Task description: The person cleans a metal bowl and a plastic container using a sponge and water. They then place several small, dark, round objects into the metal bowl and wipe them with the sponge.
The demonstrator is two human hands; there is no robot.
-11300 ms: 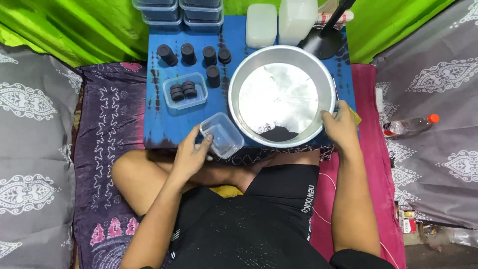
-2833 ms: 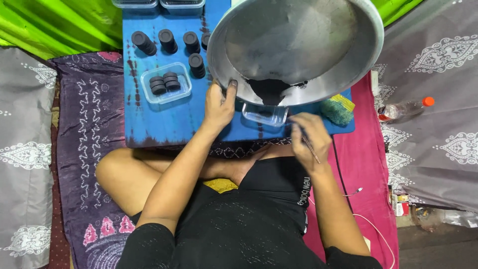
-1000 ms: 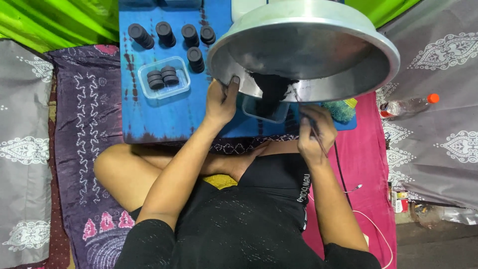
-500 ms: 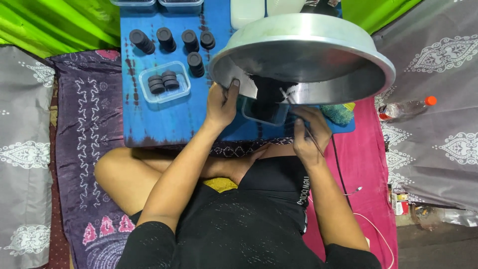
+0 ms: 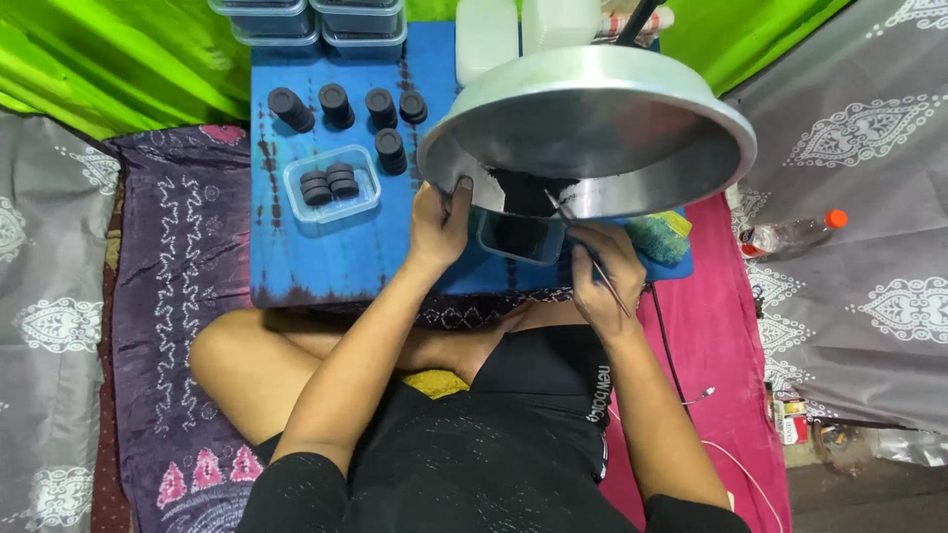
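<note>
My left hand [image 5: 440, 223] grips the near rim of a large metal bowl [image 5: 592, 128], which is tilted steeply toward me above the blue board [image 5: 326, 257]. Black powder [image 5: 528, 190] lies at the bowl's low edge, over a clear plastic container [image 5: 520, 237] standing on the board. My right hand [image 5: 607, 281] holds a thin stick [image 5: 583, 247] whose tip reaches into the powder at the rim. The container looks dark inside.
On the board stand several black cylinders [image 5: 341, 104] and a clear tub [image 5: 331, 186] holding three more. Stacked clear containers [image 5: 316, 20] and white tubs [image 5: 489, 35] sit at the far edge. A green sponge [image 5: 657, 237] lies right of the container. A plastic bottle [image 5: 790, 235] rests on grey cloth.
The bowl went from flat on the board to lifted and tilted toward me. My left hand moved from the small container to the bowl's rim; my right hand now works a stick.
</note>
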